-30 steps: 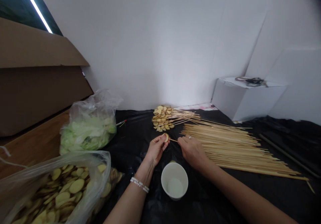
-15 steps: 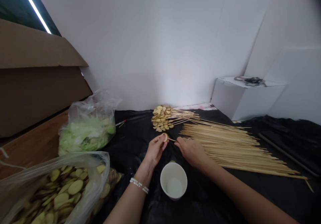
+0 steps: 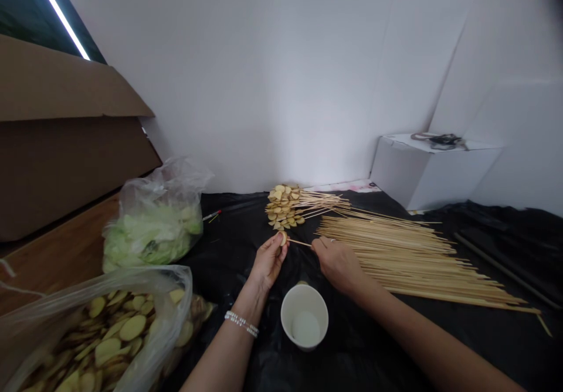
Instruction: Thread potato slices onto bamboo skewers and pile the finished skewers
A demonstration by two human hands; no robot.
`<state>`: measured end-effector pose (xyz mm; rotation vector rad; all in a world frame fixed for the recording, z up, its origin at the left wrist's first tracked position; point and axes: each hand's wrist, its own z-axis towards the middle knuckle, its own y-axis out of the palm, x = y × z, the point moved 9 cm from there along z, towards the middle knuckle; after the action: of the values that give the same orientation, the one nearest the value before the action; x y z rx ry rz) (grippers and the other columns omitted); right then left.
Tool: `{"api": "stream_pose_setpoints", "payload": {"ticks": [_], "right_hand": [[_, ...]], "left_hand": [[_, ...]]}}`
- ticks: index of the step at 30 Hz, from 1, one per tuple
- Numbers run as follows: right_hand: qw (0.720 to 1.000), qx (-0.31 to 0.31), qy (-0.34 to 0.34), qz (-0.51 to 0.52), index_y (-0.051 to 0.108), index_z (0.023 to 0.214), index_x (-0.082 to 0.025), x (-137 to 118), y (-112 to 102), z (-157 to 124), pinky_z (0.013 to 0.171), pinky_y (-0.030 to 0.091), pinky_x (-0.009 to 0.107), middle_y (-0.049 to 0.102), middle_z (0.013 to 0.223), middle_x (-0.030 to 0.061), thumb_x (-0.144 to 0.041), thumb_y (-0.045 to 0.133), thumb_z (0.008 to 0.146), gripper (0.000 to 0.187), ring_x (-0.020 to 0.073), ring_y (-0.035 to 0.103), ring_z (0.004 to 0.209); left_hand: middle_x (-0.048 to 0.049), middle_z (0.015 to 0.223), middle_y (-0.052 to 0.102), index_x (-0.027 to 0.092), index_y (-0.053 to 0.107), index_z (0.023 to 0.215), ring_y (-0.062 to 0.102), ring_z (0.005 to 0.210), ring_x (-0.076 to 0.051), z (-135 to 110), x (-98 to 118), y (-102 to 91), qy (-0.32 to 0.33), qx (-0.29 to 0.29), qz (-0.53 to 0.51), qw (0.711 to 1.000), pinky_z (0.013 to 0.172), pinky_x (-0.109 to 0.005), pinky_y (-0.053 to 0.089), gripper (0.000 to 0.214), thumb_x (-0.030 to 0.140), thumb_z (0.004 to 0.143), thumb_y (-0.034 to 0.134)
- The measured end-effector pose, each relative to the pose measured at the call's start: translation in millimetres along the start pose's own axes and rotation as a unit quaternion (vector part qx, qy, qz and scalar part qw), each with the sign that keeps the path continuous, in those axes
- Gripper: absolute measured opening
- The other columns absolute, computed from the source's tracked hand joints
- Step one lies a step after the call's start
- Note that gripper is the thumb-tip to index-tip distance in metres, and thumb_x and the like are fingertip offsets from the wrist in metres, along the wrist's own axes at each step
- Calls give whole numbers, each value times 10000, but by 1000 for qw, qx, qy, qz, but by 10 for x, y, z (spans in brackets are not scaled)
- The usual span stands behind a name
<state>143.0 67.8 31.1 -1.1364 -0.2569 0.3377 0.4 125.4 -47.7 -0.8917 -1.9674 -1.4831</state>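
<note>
Between the fingertips of my left hand is a pale potato slice. A thin wooden skewer runs from that slice to my right hand, whose fingers are closed around its other end. Just beyond my hands lies a pile of skewered potato slices, sticks pointing right. Many bare skewers are spread to the right, partly behind my right hand. Below and between my wrists stands a white paper cup, its inside pale.
At front left, an open plastic bag holds many potato slices. Behind it sits a clear bag of pale green leaves. A pen lies on the black sheet. A white box stands back right, a cardboard box left.
My left hand has shifted slightly left with the potato slice, and my right hand slightly right. More of the skewer shows between them.
</note>
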Motion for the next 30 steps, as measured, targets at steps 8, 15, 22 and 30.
{"api": "stream_pose_setpoints", "payload": {"ticks": [8, 15, 22, 30], "right_hand": [[1000, 26, 0, 15, 556, 824, -175, -3, -44, 3, 599, 273, 272, 600, 813, 50, -86, 391, 885, 197, 157, 526, 761], [1000, -11, -1, 2, 552, 869, -174, -16, 14, -2, 567, 274, 277, 618, 818, 60, -149, 359, 931, 203, 162, 549, 720], [999, -43, 3, 3, 549, 881, -174, -55, -17, 1, 571, 293, 276, 628, 843, 65, -91, 415, 873, 157, 173, 567, 756], [998, -53, -1, 15, 559, 891, -170, -66, 18, -1, 595, 311, 278, 642, 852, 74, -128, 367, 909, 198, 186, 583, 763]], "left_hand": [[-47, 726, 684, 106, 692, 737, 620, 608, -62, -14, -14, 36, 3, -22, 21, 1000, 558, -109, 510, 81, 116, 679, 748], [-49, 724, 682, 101, 697, 739, 614, 610, -59, -6, -27, 32, 3, -22, 27, 999, 564, -106, 504, 83, 126, 680, 749], [-48, 713, 679, 97, 702, 741, 613, 602, -61, -14, -26, 35, 6, -20, 42, 999, 550, -107, 497, 97, 141, 674, 756], [-51, 719, 680, 99, 700, 735, 611, 600, -62, -23, -24, 45, 0, -25, 47, 999, 552, -110, 500, 102, 141, 665, 763]]}}
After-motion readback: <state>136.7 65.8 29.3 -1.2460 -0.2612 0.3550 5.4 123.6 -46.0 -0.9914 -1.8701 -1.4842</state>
